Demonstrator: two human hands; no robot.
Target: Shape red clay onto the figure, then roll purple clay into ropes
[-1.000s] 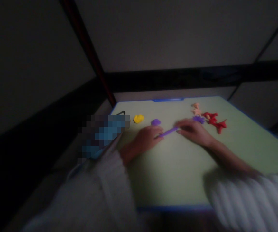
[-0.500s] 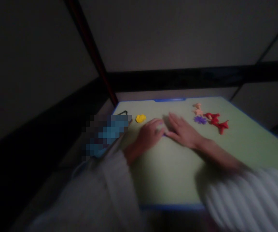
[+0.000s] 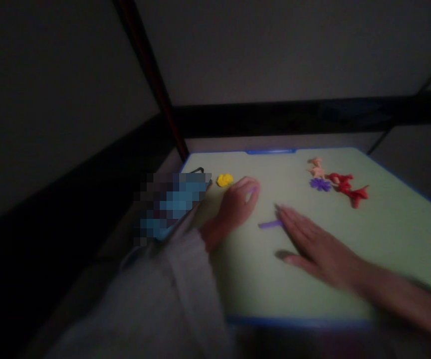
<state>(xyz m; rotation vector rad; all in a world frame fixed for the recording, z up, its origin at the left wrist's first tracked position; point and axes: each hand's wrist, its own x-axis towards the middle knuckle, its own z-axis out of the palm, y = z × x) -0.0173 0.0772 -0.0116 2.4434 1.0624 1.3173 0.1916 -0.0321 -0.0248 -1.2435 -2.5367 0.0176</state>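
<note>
A thin purple strip of modelling clay point(image 3: 270, 225) lies on the pale green tabletop point(image 3: 268, 279). My right hand point(image 3: 313, 247) is stretched out flat, its fingertips over the strip's right end. Curled near the back left, my left hand point(image 3: 240, 202) has a bit of purple modelling clay point(image 3: 252, 190) showing between thumb and fingers; most of that piece is hidden. Just behind the left hand sits a yellow clay lump point(image 3: 225, 180).
At the back right lie a peach clay figure point(image 3: 316, 171), a purple frilled clay piece point(image 3: 321, 185) and red clay pieces point(image 3: 350, 188). A blurred-out blue object point(image 3: 178, 202) rests along the left edge. The table has a blue rim point(image 3: 298, 323).
The purple strip, earlier held between both hands, now lies on the table. My right hand has moved toward me and right, flattening out. The purple lump formerly visible behind my left hand is mostly hidden.
</note>
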